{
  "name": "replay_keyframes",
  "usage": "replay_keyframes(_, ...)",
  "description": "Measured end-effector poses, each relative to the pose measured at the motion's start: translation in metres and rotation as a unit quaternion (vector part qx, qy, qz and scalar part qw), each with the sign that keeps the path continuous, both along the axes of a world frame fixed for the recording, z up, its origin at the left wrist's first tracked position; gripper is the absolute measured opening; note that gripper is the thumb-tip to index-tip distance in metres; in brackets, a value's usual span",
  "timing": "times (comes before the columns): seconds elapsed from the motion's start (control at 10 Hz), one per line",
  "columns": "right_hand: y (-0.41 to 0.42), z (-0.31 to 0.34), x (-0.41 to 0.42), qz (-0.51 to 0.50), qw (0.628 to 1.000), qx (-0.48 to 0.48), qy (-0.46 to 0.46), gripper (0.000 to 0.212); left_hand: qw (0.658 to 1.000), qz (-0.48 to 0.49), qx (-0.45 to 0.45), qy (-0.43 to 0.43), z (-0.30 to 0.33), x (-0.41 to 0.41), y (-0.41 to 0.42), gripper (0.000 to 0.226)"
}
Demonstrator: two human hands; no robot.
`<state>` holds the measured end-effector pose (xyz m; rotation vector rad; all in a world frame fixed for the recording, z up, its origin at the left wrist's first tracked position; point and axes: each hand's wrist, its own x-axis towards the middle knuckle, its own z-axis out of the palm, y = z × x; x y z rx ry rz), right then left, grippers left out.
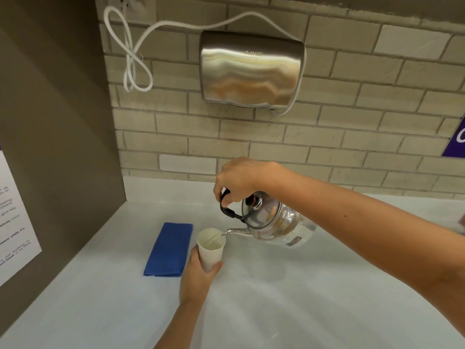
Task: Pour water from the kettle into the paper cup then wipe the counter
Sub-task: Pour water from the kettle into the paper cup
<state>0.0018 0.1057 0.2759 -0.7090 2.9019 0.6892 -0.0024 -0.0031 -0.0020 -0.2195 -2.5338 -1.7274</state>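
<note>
A shiny steel kettle hangs tilted to the left above the white counter. My right hand grips its black handle from above. The thin spout reaches over the rim of a white paper cup, and a stream of water runs into the cup. My left hand holds the cup by its lower half, just above the counter. A folded blue cloth lies flat on the counter right beside the cup, to its left.
A steel hand dryer with a looped white cord hangs on the brick wall behind. A brown side panel with a white paper notice closes off the left. A purple sign shows at the right edge.
</note>
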Motion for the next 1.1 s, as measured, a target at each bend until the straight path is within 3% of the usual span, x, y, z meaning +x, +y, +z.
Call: replay_keyframes(1.1, -0.0084, 0.0008, -0.0072, 0.021, 0.999, 0.024, 0.011, 0.019, 1.000, 0.003, 0.005, -0.004, -0.0013, -0.0019, 0.0013, 0.075)
